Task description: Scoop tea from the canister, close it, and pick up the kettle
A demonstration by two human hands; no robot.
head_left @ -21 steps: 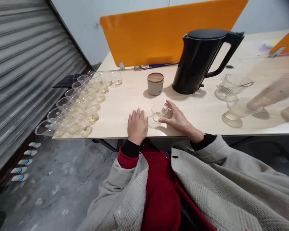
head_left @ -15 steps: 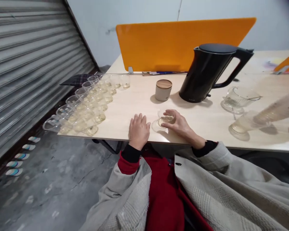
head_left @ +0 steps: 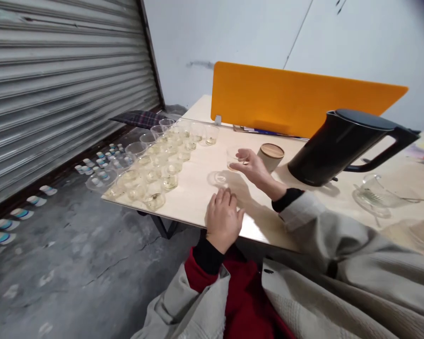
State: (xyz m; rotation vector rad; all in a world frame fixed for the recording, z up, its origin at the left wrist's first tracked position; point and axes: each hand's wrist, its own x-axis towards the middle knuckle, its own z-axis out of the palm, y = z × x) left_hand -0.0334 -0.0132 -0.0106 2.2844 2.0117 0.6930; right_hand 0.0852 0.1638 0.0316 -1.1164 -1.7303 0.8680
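Thumb and fingers of my right hand (head_left: 252, 169) close around a clear plastic cup (head_left: 234, 156), which looks lifted, its shadow falling on the table below it. My left hand (head_left: 224, 217) lies flat near the table's front edge and holds nothing. To the left stand rows of clear plastic cups (head_left: 154, 195) with a little pale liquid and dark bits at the bottom. A light canister with a wooden lid (head_left: 271, 153) is just right of my right hand.
A black kettle (head_left: 334, 150) stands right of the canister, with a clear glass pitcher (head_left: 388, 193) beyond it. An orange divider (head_left: 297, 99) rises along the back of the table (head_left: 198, 197). Rows of small white cups with blue bands (head_left: 21, 213) stand on the floor at left.
My right hand has lifted the cup from the table and carried it left and away from me. My left hand stays resting on the table. The view has turned left.
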